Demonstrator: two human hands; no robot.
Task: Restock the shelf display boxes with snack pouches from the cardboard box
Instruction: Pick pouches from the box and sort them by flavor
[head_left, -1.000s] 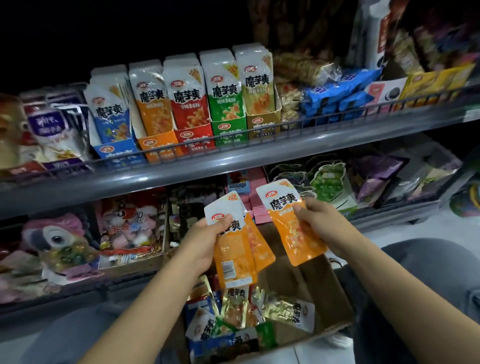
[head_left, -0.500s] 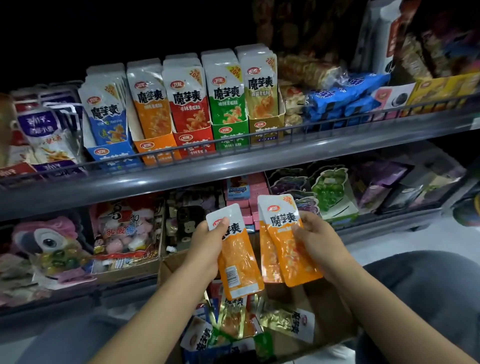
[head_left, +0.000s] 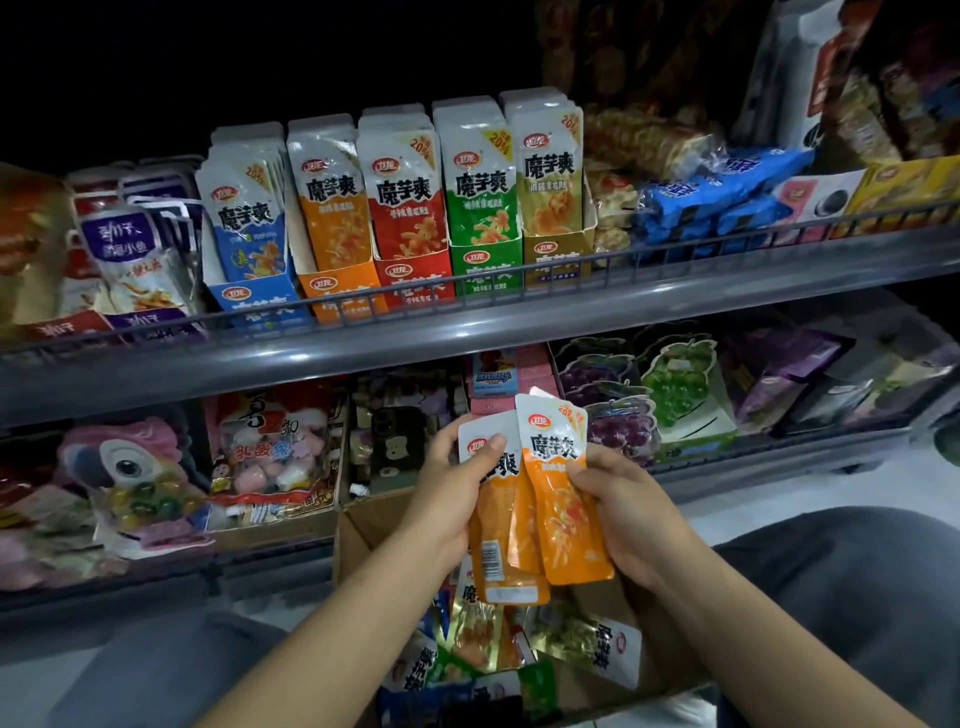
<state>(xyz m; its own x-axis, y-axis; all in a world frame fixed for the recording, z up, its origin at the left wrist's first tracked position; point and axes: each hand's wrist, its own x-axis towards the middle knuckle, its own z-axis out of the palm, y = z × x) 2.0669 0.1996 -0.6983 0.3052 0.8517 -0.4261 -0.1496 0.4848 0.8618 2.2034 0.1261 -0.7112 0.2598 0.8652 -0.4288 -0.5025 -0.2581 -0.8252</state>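
Upper shelf, left to right: blue display box (head_left: 260, 301), orange display box (head_left: 343, 296), red display box (head_left: 413, 283), green display box (head_left: 485, 273), yellow display box (head_left: 558, 260), each holding upright pouches behind the wire rail (head_left: 675, 247); blue packets (head_left: 727, 197) lie just right of the yellow box. Lower shelf: pink owl toy pack (head_left: 130, 462) at left, grape-shaped packs (head_left: 675, 384) at right. Left hand (head_left: 447, 499) grips an orange pouch (head_left: 498, 551), thumb pressed on its white top, fingers curled behind; right hand (head_left: 634, 514) grips a second orange pouch (head_left: 563, 499), thumb on its front; the two pouches overlap, held above the cardboard box (head_left: 363, 525); loose pouches (head_left: 597, 644) lie inside the box, on the floor between the knees.
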